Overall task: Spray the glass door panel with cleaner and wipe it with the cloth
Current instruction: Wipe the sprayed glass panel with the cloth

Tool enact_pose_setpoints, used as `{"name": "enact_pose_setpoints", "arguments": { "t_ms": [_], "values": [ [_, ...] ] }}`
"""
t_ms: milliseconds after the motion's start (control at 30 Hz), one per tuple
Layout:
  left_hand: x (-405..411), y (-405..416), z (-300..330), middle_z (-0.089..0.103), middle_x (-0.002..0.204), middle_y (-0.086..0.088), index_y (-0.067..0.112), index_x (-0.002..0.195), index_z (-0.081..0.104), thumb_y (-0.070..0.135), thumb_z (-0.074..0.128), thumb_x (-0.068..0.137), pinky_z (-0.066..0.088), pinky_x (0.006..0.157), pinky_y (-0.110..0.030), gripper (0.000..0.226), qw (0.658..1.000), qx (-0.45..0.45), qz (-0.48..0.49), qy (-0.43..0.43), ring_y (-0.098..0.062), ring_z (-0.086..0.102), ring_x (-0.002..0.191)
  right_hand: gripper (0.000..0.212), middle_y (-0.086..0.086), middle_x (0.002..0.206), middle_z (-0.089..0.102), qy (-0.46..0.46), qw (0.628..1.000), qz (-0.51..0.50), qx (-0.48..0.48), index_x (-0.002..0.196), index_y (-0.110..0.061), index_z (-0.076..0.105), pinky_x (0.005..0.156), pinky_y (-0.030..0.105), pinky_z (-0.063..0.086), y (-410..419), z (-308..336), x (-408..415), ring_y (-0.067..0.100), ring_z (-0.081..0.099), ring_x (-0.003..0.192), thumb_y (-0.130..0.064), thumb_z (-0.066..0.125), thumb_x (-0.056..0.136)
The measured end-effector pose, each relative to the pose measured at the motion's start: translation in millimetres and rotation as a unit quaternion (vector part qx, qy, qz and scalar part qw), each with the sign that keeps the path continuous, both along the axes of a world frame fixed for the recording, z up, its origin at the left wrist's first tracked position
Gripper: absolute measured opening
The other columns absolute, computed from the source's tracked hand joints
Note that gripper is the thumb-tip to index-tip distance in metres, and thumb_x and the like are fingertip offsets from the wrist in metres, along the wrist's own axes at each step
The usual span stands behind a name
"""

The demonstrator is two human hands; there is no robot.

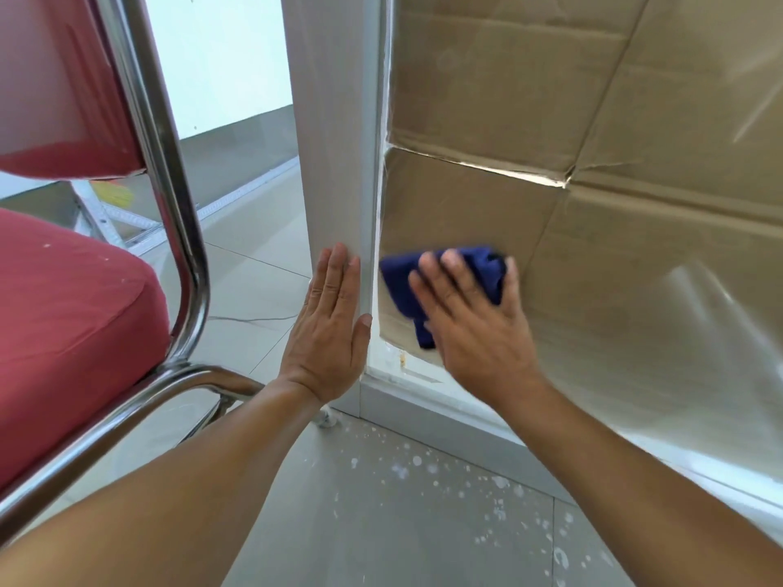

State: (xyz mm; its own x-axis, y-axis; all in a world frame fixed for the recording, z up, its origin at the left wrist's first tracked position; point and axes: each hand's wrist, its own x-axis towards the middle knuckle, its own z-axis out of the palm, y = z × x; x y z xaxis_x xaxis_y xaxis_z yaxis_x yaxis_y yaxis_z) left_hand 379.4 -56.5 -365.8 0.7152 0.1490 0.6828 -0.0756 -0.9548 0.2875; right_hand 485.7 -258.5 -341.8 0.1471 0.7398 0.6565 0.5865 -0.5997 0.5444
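Glass door panel (635, 290) fills the right half of the frame, with brown cardboard (529, 99) showing behind it. Blue cloth (445, 281) lies flat against the glass in the lower centre of the frame, close to the white door frame (334, 163). Your right hand (478, 328) presses the cloth to the panel; the fingers are spread and nearly straight over it, so this grip is flat, not curled. The cloth and fingertips are blurred. Your left hand (328, 328) rests flat on the door frame, just left of the cloth, fingers straight and together, thumb against the frame edge; this grip holds nothing. Both forearms enter from the bottom edge.

Tiled floor (381, 502) at lower centre carries white speckles near the door's bottom rail. Red padded chair (72, 311) with a chrome tube frame occupies the left side of the frame, well apart from the cloth.
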Motion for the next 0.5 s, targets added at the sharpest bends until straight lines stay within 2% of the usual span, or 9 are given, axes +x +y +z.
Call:
{"name": "enact_pose_setpoints", "arguments": {
  "t_ms": [67,167,267,367,433,500],
  "values": [
    [-1,1,0,-0.001,0.165,-0.01,0.006,0.156,0.003,0.014,0.044,0.097,0.01,0.125,-0.042,0.072,1.0,0.002,0.002,-0.003,-0.025,-0.003,0.153,0.067,0.004,0.169,0.013,0.003,0.997,-0.008,-0.072,0.16,-0.014,0.028,0.122,0.059,-0.013,-12,-36,-2,0.021,0.008,0.156,-0.017,0.047,0.095],
    [-2,1,0,-0.003,0.165,-0.006,0.006,0.156,0.003,0.01,0.047,0.096,0.009,0.125,-0.039,0.074,1.0,0.003,0.002,-0.009,-0.023,-0.004,0.153,0.069,0.003,0.168,0.013,-0.012,0.996,-0.024,-0.081,0.159,-0.014,0.031,0.123,0.057,-0.01,-29,-39,-2,0.021,0.01,0.156,-0.008,0.04,0.091],
    [-1,0,-1,-0.004,0.165,-0.006,0.007,0.156,0.002,0.008,0.047,0.096,0.012,0.124,-0.043,0.075,1.0,-0.005,0.002,-0.01,-0.024,-0.004,0.153,0.065,0.007,0.168,0.014,-0.002,0.999,-0.036,0.027,0.159,-0.013,0.031,0.12,0.064,-0.006,-25,9,-2,0.025,0.012,0.156,-0.013,0.049,0.097],
    [1,-1,-4,-0.002,0.165,-0.01,0.004,0.156,0.005,0.005,0.046,0.093,0.015,0.123,-0.049,0.075,1.0,-0.009,0.0,-0.012,-0.027,-0.003,0.153,0.058,0.008,0.169,0.018,0.016,0.987,-0.049,0.15,0.16,-0.015,0.027,0.113,0.074,0.001,4,64,-4,0.032,0.013,0.155,-0.029,0.046,0.107],
    [0,1,-6,0.001,0.164,-0.014,0.001,0.155,0.009,0.003,0.046,0.091,0.017,0.122,-0.052,0.074,1.0,-0.003,-0.003,-0.012,-0.03,-0.002,0.153,0.057,0.004,0.168,0.021,0.016,0.981,-0.034,0.188,0.161,-0.022,0.027,0.112,0.075,0.006,26,82,-5,0.035,0.021,0.154,-0.026,0.045,0.107],
    [-2,5,-9,0.005,0.164,-0.018,-0.001,0.154,0.013,-0.004,0.049,0.088,0.017,0.122,-0.053,0.075,1.0,0.003,-0.005,-0.013,-0.032,0.0,0.153,0.057,0.001,0.167,0.025,0.007,0.984,-0.008,0.177,0.16,-0.027,0.028,0.115,0.072,0.002,42,78,-6,0.034,0.023,0.153,-0.021,0.044,0.106]
  ]
}}
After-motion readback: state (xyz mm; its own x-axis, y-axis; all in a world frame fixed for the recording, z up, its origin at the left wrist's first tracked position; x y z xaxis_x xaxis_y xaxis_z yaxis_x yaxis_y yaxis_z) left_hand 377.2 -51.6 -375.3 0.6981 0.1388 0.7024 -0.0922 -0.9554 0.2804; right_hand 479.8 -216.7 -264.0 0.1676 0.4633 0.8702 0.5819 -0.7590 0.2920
